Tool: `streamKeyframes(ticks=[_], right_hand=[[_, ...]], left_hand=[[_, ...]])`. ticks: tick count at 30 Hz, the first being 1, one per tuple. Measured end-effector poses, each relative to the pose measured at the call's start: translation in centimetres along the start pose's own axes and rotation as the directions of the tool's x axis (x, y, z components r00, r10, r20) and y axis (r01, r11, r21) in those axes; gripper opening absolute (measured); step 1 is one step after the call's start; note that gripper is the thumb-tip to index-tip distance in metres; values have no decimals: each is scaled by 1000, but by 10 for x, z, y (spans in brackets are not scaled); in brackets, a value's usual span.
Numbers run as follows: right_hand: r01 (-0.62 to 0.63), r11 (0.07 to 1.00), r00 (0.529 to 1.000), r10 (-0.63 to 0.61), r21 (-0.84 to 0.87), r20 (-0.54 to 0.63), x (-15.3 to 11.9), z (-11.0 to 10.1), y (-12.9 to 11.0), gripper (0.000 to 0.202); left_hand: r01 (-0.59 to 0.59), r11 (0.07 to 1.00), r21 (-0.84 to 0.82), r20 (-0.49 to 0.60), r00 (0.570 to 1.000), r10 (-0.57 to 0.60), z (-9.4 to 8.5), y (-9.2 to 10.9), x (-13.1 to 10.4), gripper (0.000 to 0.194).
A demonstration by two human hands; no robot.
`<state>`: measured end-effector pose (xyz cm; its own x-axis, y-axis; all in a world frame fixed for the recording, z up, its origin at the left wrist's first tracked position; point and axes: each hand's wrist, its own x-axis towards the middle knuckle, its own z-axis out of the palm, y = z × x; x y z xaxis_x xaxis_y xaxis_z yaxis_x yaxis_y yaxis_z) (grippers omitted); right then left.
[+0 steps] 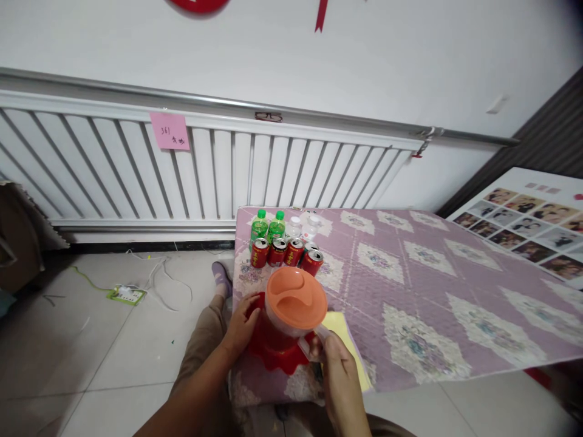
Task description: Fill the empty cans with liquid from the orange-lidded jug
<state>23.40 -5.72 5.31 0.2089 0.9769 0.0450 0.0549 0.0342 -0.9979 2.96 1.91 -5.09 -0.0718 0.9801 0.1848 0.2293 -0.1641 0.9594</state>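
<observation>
Grasping the handle of the orange-lidded pitcher (296, 300), the right hand (337, 370) is closed; pitcher over the red scalloped dish (276, 362). Left hand (243, 320) touches the dish's rim, fingers loosely curled. Red cans (294, 251) stand just beyond.

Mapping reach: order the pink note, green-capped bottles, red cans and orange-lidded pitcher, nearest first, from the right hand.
1. Orange-lidded pitcher: at the right hand.
2. Red cans: beyond the pitcher.
3. Green-capped bottles: behind the cans.
4. Pink note: far left, on the radiator.
</observation>
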Motion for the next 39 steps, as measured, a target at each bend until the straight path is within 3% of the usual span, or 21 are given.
streamKeyframes(ticks=[8,20,31,36,39], right_hand=[[21,998,1000,-21,-52,12,1,1,-4,55],[53,997,999,-53,48,-6,-1,7,-7,50],[-64,988,996,71,142,-47,0,10,-12,46],[-84,979,995,94,184,-43,4,8,-12,44],[-95,976,995,101,196,-25,5,6,-11,43]], left_hand=[[-16,1000,20,-30,999,17,1,3,-4,34],[-29,996,84,-60,998,34,2,7,-9,30],[47,997,68,-85,996,-41,3,13,-17,29],[120,993,20,-115,986,-117,1,8,-23,40],[180,983,-35,-129,975,-183,-3,7,-14,47]])
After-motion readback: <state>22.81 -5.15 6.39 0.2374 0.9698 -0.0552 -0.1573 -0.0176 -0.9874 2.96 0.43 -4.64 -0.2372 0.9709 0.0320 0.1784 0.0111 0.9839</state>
